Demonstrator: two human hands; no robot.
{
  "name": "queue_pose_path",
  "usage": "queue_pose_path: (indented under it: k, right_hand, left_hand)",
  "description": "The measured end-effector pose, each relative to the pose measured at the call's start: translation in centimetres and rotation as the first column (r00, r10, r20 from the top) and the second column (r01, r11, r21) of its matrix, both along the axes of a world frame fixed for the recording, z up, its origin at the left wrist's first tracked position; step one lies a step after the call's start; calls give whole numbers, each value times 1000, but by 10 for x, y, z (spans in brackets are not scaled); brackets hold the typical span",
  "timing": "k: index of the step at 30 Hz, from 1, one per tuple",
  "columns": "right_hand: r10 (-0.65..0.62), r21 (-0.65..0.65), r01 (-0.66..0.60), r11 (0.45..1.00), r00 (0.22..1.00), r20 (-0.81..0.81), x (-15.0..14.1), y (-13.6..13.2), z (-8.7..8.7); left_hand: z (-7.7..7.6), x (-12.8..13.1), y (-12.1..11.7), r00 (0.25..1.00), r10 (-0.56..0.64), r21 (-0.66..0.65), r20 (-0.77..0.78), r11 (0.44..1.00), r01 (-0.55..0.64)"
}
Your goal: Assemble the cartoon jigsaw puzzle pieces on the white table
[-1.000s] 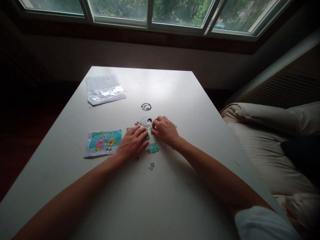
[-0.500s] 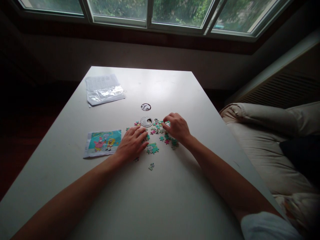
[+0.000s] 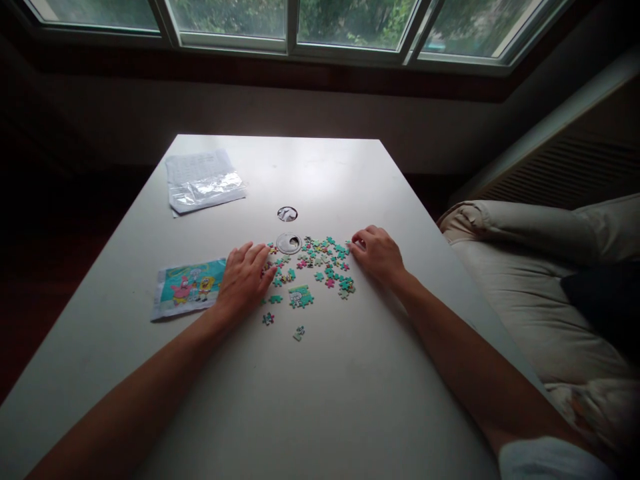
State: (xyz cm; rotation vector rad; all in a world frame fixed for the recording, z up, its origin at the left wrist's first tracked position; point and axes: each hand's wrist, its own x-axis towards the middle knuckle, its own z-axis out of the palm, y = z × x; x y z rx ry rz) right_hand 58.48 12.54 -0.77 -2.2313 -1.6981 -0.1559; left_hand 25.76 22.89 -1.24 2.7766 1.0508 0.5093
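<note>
My left hand [image 3: 244, 279] lies flat and open, fingers slightly spread, at the left edge of a scatter of jigsaw puzzle pieces [image 3: 329, 273]. It overlaps the right end of a printed cartoon packet [image 3: 190, 288] and hides some pieces. My right hand [image 3: 377, 253] is at the pile's right edge, its thumb and fingers curled together on a small puzzle piece [image 3: 349, 245], mostly hidden by the fingers. Between the hands, nearer me, is a joined teal section [image 3: 301, 297] with a pale cartoon figure. Small joined pieces [image 3: 299, 333] lie closer to me.
The white table [image 3: 320, 407] has a round hole [image 3: 287, 214] and a round grommet cover [image 3: 289, 243] beyond the pieces. Paper sheets with a clear plastic bag [image 3: 206, 181] lie at the far left. A cushioned beige sofa [image 3: 530, 287] stands on the right.
My right hand has moved right, from over the pieces to their outer edge. My left hand has shifted left, uncovering several pieces. The view has tilted slightly.
</note>
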Motion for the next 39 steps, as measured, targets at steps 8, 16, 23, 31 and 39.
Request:
queue_pose_path:
  k: [8,16,23,31,39]
  right_hand:
    - [140,-20,-146,989,976,-166,-13,-38,24]
    - [374,-95,-407,908,893,-249,-36,-72,23]
    - [390,-85,-424,902,882,-263,-42,-70,21]
    - [446,-62,-496,866,823,-351,-34,-76,24]
    - [464,-104,-532,840,805,-369,-33,-80,29]
  left_hand:
    - [-1,0,0,999,6,20,-43,1000,-6]
    - [0,0,0,998,-4,-6,-57,1000,4]
    - [-2,-1,2,1000,27,13,-8,1000,-26]
    - [-2,-2,3,993,120,39,0,992,-120]
    - [-3,-3,5,990,143,34,13,989,-143]
